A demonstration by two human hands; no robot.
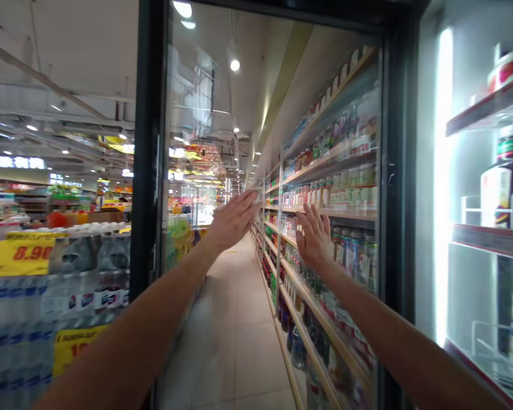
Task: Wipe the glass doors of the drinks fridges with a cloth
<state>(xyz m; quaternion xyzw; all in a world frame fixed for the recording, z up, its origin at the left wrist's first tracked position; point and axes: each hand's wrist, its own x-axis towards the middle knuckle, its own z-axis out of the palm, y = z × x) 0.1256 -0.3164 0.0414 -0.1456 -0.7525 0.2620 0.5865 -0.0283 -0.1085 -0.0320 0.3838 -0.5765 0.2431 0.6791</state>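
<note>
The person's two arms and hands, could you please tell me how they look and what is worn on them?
The left forearm and right forearm are bare and tapering, with no sleeve in view. The left hand and right hand wear no gloves; no watch or bracelet shows.

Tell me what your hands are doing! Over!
Left hand over small, pale, cloth-like piece, at tall, black-framed clear glass door. Right hand open, fingers up; glass contact unclear. Nothing seen blocking either hand.
</note>
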